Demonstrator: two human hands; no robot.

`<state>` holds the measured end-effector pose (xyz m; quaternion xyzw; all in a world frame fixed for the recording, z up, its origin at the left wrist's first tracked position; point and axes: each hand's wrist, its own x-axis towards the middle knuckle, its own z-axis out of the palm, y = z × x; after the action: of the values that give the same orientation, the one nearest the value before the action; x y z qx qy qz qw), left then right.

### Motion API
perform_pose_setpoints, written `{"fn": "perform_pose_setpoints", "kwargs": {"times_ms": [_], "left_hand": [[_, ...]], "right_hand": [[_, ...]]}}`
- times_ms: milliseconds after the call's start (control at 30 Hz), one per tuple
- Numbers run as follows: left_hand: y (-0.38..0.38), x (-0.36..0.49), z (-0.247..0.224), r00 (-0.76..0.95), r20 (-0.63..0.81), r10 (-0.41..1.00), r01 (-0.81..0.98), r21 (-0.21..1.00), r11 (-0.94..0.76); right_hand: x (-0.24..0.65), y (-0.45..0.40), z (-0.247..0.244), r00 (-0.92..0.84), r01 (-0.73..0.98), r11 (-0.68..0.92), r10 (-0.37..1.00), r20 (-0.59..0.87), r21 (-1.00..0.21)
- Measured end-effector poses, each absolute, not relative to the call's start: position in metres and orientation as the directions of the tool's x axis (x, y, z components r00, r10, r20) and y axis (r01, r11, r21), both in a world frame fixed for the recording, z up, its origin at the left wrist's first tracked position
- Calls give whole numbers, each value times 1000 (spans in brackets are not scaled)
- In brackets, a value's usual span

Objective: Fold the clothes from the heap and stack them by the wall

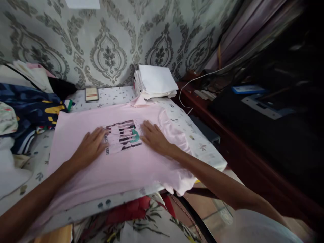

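A pink T-shirt lies spread over the patterned tabletop, its printed graphic facing up and its right side gathered in ruffled folds. My left hand rests on the cloth at the left edge of the print, fingers stretched out. On the print's right side, my right hand lies flat with its fingers extended. Neither hand grips the fabric. The shirt's front hem hangs near the table's front edge.
A stack of folded white cloth stands at the back. Piled clothes fill the left side, with a small blurred box nearby. To the right are a white cable, a dark red surface and a blue object.
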<state>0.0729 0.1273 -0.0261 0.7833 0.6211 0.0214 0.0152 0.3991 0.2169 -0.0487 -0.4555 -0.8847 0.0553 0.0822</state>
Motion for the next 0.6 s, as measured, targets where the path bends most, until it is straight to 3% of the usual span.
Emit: {"fn": "perform_pose_setpoints", "kwargs": {"times_ms": [100, 267, 433, 600], "left_hand": [[99, 80, -35, 363, 27, 932, 931, 42, -363], [79, 34, -36, 261, 68, 963, 964, 33, -264], [70, 11, -25, 200, 48, 979, 976, 75, -203], [40, 30, -4, 302, 55, 952, 938, 163, -307]], "right_hand": [[426, 188, -54, -520, 834, 527, 850, 89, -166], [519, 186, -63, -225, 951, 258, 956, 186, -173], [559, 162, -73, -53, 951, 139, 952, 301, -275], [548, 101, -73, 73, 912, 92, 922, 380, -400]]}}
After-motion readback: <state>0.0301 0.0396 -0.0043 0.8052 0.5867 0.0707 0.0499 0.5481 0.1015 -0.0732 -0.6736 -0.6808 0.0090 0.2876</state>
